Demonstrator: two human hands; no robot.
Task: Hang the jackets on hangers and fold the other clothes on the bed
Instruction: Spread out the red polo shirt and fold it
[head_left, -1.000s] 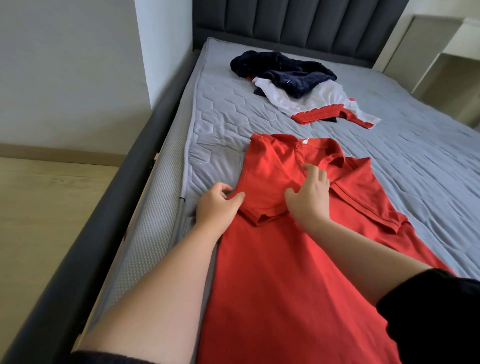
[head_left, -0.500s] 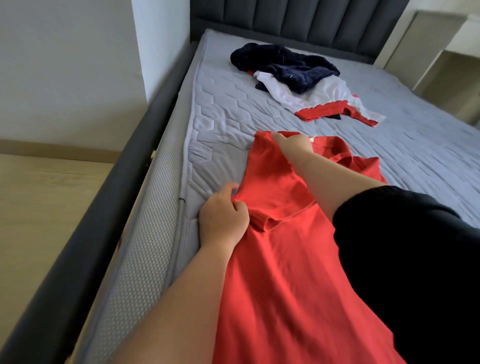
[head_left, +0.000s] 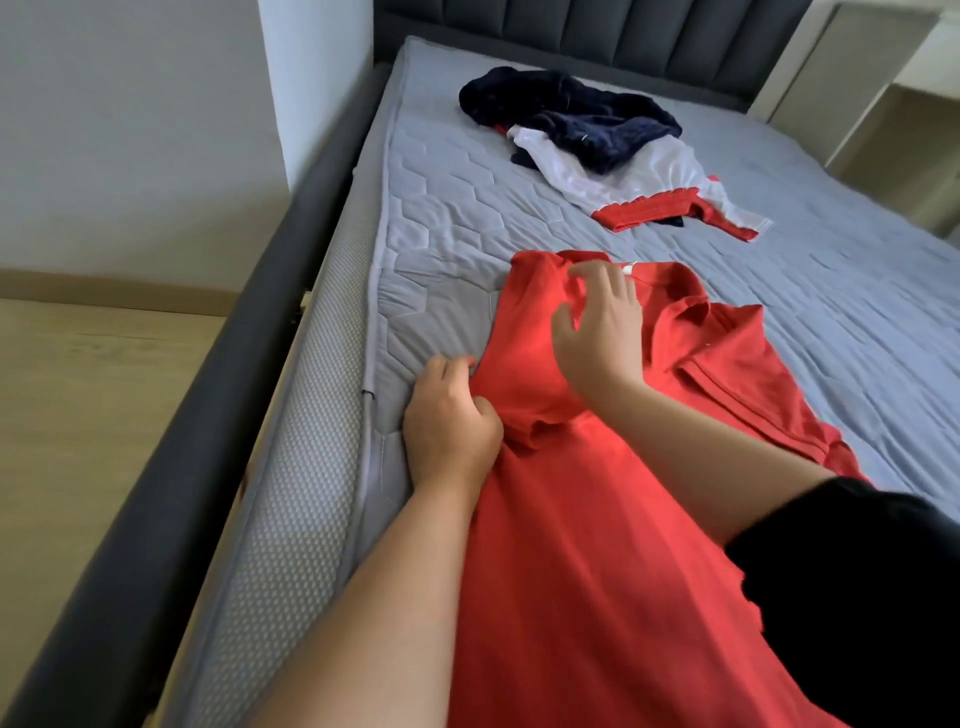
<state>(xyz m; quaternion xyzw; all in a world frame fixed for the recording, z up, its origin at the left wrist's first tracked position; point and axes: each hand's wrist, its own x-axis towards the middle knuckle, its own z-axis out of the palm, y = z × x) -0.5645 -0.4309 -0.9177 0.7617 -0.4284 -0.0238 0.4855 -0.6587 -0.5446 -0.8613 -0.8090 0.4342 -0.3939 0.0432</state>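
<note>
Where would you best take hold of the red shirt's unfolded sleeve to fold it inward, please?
Pinch the sleeve at its stitched cuff edge, coming from the open mattress side with the right hand. It lies flat with that edge free, while the left hand grips the red shirt's folded side.

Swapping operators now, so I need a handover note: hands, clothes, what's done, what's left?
Left hand grips the red shirt by its edge. Right hand is open over the collar.
The shirt lies flat on the bed. The sleeve by the left hand is folded in and the other is spread out.
Left: finish folding the shirt, then sort the navy garment and white-and-red garment heaped near the headboard. No hangers in view.
</note>
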